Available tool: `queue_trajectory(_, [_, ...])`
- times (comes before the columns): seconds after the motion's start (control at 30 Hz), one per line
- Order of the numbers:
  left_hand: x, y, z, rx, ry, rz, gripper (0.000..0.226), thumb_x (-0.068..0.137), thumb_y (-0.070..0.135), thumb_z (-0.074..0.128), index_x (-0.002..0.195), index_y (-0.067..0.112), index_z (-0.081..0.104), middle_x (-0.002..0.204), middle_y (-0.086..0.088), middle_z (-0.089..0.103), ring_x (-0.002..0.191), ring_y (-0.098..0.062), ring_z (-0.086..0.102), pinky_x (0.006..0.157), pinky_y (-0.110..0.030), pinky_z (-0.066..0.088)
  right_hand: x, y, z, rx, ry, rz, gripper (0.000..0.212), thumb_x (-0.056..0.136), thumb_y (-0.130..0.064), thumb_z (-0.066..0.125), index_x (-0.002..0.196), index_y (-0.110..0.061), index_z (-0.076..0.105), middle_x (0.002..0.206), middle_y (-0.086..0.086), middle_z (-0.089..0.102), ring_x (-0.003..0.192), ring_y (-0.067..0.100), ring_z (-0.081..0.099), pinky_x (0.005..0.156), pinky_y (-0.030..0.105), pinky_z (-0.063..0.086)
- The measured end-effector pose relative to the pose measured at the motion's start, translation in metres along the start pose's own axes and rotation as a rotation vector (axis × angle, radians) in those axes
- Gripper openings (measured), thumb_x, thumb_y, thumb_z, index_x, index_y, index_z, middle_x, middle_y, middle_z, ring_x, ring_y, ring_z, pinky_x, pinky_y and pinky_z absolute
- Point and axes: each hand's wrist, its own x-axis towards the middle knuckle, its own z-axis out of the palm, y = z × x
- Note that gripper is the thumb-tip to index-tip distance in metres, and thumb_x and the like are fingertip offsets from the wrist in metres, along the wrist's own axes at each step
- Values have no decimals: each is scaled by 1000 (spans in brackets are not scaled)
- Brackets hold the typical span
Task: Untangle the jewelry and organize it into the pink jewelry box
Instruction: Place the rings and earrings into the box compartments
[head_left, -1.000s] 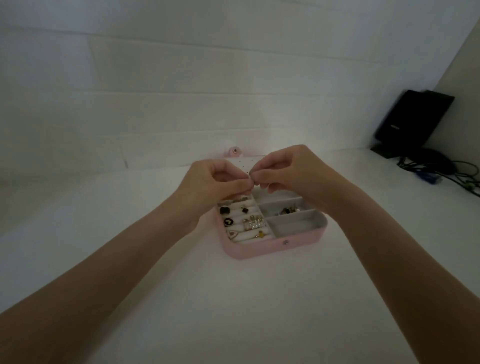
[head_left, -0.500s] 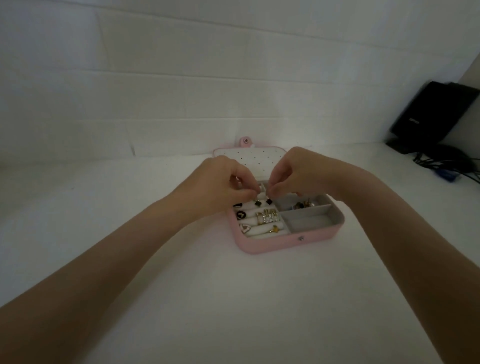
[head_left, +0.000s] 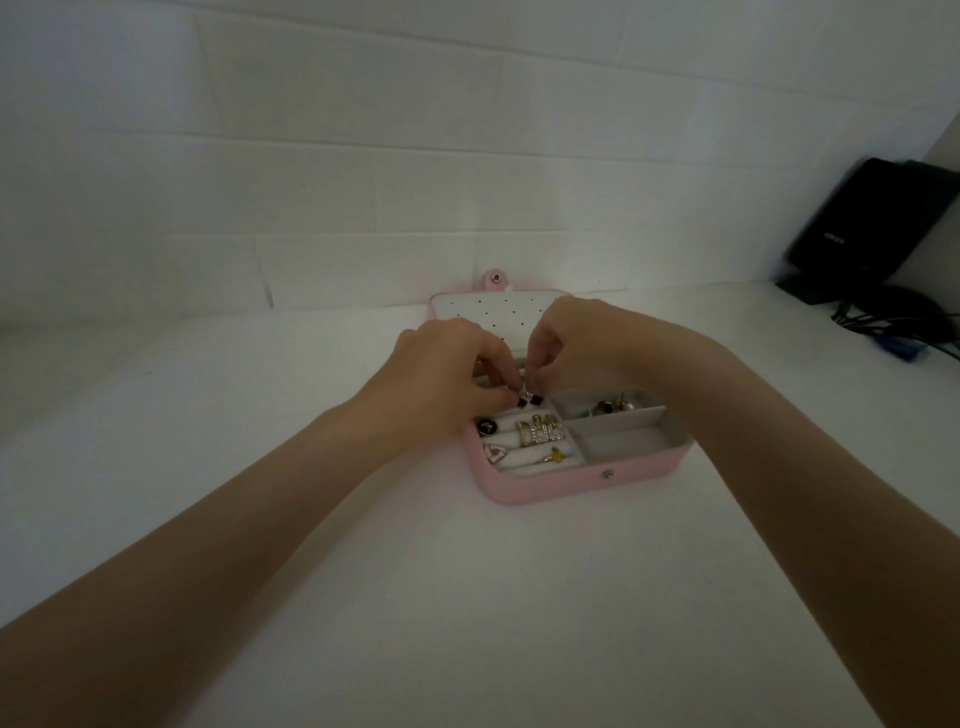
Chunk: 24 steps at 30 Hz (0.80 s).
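Note:
The pink jewelry box (head_left: 561, 484) lies open on the white table, its dotted white lid (head_left: 483, 314) flat behind it. Rings and gold pieces (head_left: 539, 431) sit in the left ring rolls, and several earrings (head_left: 613, 406) lie in the back right compartment. The front right compartment (head_left: 628, 441) holds nothing. My left hand (head_left: 447, 369) and my right hand (head_left: 576, 343) meet over the back of the ring rolls, fingertips pinched on a small black-and-silver earring (head_left: 529, 399). Whether both hands grip it is hard to tell.
A white panelled wall stands close behind the box. At the far right a black device (head_left: 872, 223) leans against the wall with dark cables (head_left: 893, 327) and a blue plug (head_left: 537, 349) beside it.
Both hands have come down from above the box to the ring rolls, carrying the small piece with them. The view has shifted so the box sits further right and closer.

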Motion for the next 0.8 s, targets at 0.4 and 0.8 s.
queue_trajectory(0.4, [2, 3, 0, -29, -26, -69, 22, 74, 20, 75, 65, 36, 63, 61, 19, 52, 62, 0, 50, 65, -18, 35, -9, 22, 9, 278, 106, -73, 6, 84, -10, 66, 85, -9, 72, 64, -3, 63, 57, 6, 57, 68, 23, 54])
queue_trajectory(0.8, [3, 2, 0, -3, -39, -38, 9, 74, 19, 75, 75, 27, 71, 66, 17, 57, 67, -3, 54, 72, -21, 37, -9, 10, 10, 157, 106, -76, 13, 75, -4, 71, 80, -16, 71, 66, -9, 59, 68, 10, 60, 57, 13, 45])
